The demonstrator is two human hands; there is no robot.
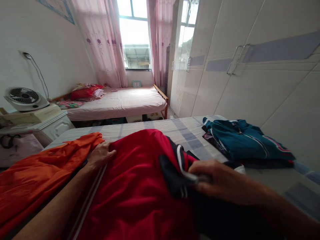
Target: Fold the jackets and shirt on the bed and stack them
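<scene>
Wardrobe [225, 96] doors are shut, contents hidden; can't see into the pale bag [25, 150] at far left. Red garment [137, 173] lies on the bed [197, 135] between your hands. Your right hand [217, 181] pinches its dark, white-trimmed part; your left hand [100, 156] touches its left edge, can't tell if gripping.
</scene>
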